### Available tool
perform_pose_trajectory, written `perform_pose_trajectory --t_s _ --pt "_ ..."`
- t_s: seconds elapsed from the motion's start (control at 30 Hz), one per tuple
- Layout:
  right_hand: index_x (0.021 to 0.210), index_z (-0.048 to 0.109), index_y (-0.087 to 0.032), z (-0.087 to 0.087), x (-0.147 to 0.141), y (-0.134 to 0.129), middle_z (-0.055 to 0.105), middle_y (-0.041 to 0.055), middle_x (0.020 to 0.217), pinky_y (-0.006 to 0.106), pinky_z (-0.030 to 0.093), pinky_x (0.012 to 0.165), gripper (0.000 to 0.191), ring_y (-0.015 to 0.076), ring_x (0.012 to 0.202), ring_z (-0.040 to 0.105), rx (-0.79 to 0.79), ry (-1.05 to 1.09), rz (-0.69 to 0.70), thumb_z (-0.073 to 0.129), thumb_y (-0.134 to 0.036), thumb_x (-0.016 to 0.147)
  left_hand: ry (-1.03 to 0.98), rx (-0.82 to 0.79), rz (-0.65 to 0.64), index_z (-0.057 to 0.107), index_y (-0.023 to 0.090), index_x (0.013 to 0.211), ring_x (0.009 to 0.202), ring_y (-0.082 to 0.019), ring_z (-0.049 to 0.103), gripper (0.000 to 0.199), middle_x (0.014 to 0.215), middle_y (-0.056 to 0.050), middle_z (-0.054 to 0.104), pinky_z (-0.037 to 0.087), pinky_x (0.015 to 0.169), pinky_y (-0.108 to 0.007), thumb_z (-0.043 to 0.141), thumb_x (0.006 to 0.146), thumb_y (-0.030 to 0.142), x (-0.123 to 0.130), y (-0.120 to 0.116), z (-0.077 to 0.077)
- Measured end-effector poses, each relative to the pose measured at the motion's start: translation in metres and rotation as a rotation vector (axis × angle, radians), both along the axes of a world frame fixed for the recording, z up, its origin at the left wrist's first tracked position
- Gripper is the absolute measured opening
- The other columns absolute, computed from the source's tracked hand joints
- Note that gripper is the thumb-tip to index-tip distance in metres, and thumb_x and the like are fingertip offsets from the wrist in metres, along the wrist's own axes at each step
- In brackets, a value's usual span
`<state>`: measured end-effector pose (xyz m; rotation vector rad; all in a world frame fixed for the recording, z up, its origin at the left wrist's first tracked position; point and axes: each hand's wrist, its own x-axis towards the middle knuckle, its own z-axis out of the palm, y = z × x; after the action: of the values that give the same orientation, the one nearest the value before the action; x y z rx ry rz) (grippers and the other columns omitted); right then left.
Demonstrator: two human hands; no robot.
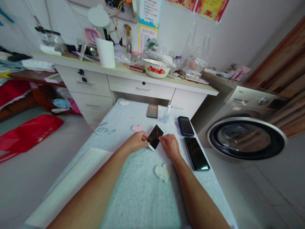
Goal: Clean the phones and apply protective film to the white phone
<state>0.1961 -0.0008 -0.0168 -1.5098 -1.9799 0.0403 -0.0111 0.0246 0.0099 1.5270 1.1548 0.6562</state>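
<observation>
A white-framed smartphone (154,138) with a dark screen lies slanted on the cloth-covered table. My left hand (137,141) grips its lower left edge between thumb and fingers. At the phone's right edge is my right hand (170,145), its fingers pinched together over the screen's side; whether something thin is between the fingertips I cannot make out. A pale line shows on the screen near those fingertips. Beyond the phone stand a small clear spray bottle (166,114) with bluish liquid and a flat brown phone case (152,111).
Two more dark phones, an upper one (186,126) and a larger one (196,154), lie along the table's right side. A white sheet or roll (71,184) is under my left forearm. Behind is a desk with a flowered bowl (156,68); a washing machine (245,127) stands right.
</observation>
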Motion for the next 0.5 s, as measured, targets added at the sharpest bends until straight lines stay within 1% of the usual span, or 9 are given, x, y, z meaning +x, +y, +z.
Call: perform_pose_trajectory --t_s 0.1,0.17,0.23,0.33,0.5 --pt "0.090 0.072 -0.021 0.003 0.001 -0.001 0.066 0.0039 0.078 0.030 0.038 0.074 0.017 0.0180 0.077 0.052 0.068 0.051 -0.062 0.055 -0.024 0.090 -0.037 0.084 0.025 0.056 0.016 0.082 0.061 -0.012 0.053 0.026 0.064 0.005 0.053 0.040 0.057 -0.023 0.061 0.057 0.020 -0.001 0.000 0.003" --pt "0.092 0.071 -0.020 0.006 0.002 -0.002 0.065 0.0044 0.078 0.031 0.039 0.075 0.020 0.0184 0.077 0.052 0.139 0.094 -0.111 0.052 -0.026 0.092 -0.038 0.147 0.014 0.057 0.016 0.081 0.063 -0.012 0.053 0.023 0.064 0.005 0.053 0.040 0.058 -0.023 0.061 0.058 0.020 -0.001 0.000 0.006" --pt "0.093 0.071 -0.020 0.009 0.003 -0.004 0.064 0.0051 0.080 0.031 0.039 0.075 0.023 0.0185 0.079 0.052 0.211 0.139 -0.154 0.049 -0.027 0.093 -0.021 0.204 -0.020 0.059 0.016 0.081 0.065 -0.012 0.054 0.022 0.067 0.004 0.055 0.042 0.061 -0.023 0.060 0.059 0.020 0.000 -0.002 0.009" --pt "0.095 0.070 -0.020 0.013 0.004 -0.005 0.064 0.0055 0.084 0.031 0.039 0.076 0.023 0.0183 0.082 0.052 0.291 0.193 -0.191 0.048 -0.029 0.094 0.000 0.255 -0.103 0.060 0.016 0.083 0.067 -0.013 0.057 0.021 0.070 0.003 0.058 0.044 0.062 -0.023 0.058 0.062 0.019 0.002 -0.006 0.013" --pt "0.097 0.069 -0.022 0.014 0.008 -0.005 0.062 0.0046 0.087 0.033 0.040 0.077 0.022 0.0177 0.083 0.052 0.354 0.228 -0.224 0.048 -0.028 0.093 0.047 0.328 -0.174 0.061 0.017 0.083 0.068 -0.012 0.057 0.020 0.071 0.003 0.059 0.044 0.064 -0.022 0.057 0.063 0.017 0.006 -0.012 0.018"
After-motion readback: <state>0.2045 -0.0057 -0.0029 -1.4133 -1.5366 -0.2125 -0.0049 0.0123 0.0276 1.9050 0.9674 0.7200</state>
